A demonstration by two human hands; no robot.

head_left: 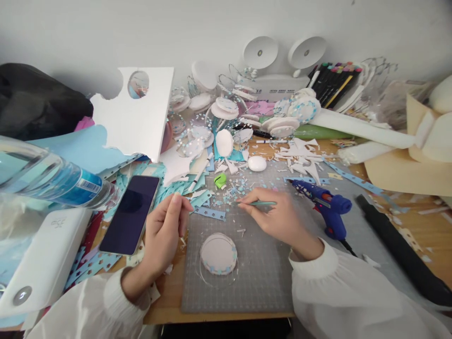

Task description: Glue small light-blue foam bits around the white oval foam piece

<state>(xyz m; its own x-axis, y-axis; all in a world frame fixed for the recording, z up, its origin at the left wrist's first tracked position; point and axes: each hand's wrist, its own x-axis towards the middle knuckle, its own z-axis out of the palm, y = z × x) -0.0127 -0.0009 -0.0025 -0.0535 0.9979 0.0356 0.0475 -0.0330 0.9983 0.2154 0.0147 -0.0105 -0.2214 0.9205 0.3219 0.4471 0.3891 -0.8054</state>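
Observation:
My right hand [278, 217] pinches thin metal tweezers [259, 203], their tip over small blue paper bits on the grey cutting mat [261, 278]. My left hand [165, 228] is curled at the mat's left edge, thumb against fingers; what it holds, if anything, is too small to make out. A white foam disc [218, 253] with small blue stars round its rim and a clear ring about it lies on the mat between my wrists.
A dark phone [130, 214] lies left of my left hand, a plastic water bottle [49, 176] and a white power bank [38, 263] further left. A blue glue gun [326, 207] rests at the right. Foam discs, paper scraps and markers [335, 80] crowd the back.

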